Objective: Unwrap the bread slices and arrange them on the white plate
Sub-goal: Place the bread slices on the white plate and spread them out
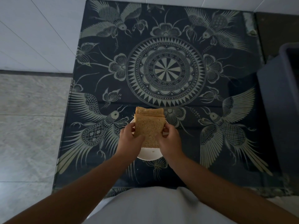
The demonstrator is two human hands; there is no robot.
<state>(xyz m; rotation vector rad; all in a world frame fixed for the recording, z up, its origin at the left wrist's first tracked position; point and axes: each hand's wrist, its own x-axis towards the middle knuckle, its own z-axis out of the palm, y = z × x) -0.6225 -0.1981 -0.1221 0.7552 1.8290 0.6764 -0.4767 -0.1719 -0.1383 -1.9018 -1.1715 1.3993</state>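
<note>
The dark navy cloth-covered desk bears a pale cream print: a round sunburst medallion at its centre, ringed by flowers, butterflies and long-feathered birds. The tan-brown speckled bread slices have slightly darker crusts. Under them the round plate is plain white. The floor tiles are mottled light grey, the wall tiles plain pale white. The plastic bin is dull blue-grey.
</note>
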